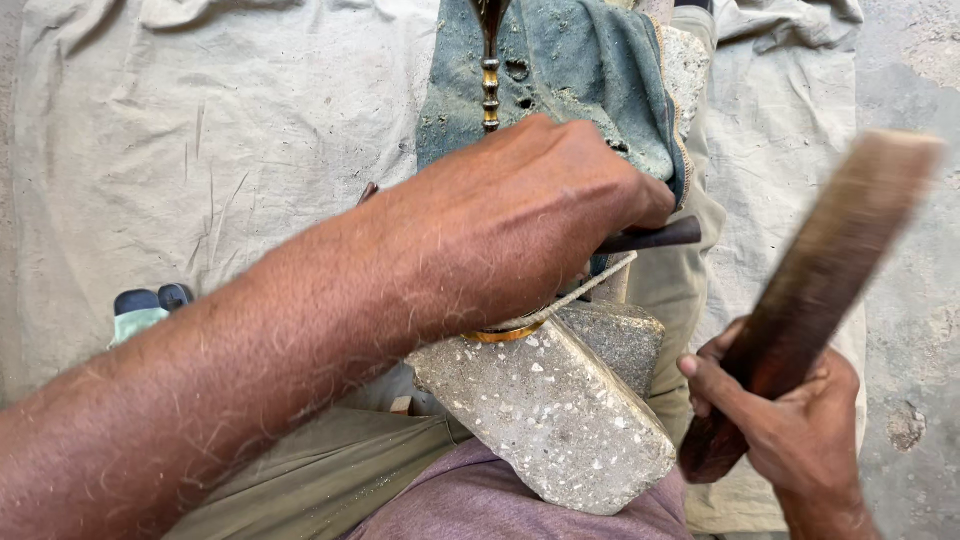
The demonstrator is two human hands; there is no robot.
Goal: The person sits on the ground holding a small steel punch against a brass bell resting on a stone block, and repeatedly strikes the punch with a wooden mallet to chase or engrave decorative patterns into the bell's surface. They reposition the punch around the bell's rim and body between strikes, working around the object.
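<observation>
1. Left hand (530, 215) sits in the centre of the frame, forearm sweeping in from the lower left, its grip clenched around a dark metal rod (655, 237) whose tip pokes out to the right of the knuckles.
2. Right hand (785, 425) is at the lower right, its grip closed tight on the lower end of a wooden mallet (815, 290), a long brown block that slants up toward the upper right corner and is blurred at the top.
3. Under the left hand lies a speckled concrete block (550, 415), tilted, running from the centre down toward the bottom edge and resting on the person's lap.
4. A thin brass ring (505, 333) peeks out at the top edge of that block, just below the left hand; how much of it the hand covers, I cannot tell.
5. A pale cord or wire (590, 287) runs from the ring area up and to the right, passing beneath the rod.
6. At the top centre a slim beaded metal piece (490, 85) stands upright, lying against a dusty teal cloth (585, 75) draped over another stone.
7. A beige sheet (200, 130) covers the floor across the left and top of the frame.
8. At the left edge, a small pale green bottle with a dark cap (145, 308) lies on the sheet, well apart from both hands.
9. Mallet and rod are apart, the mallet raised off to the right.
</observation>
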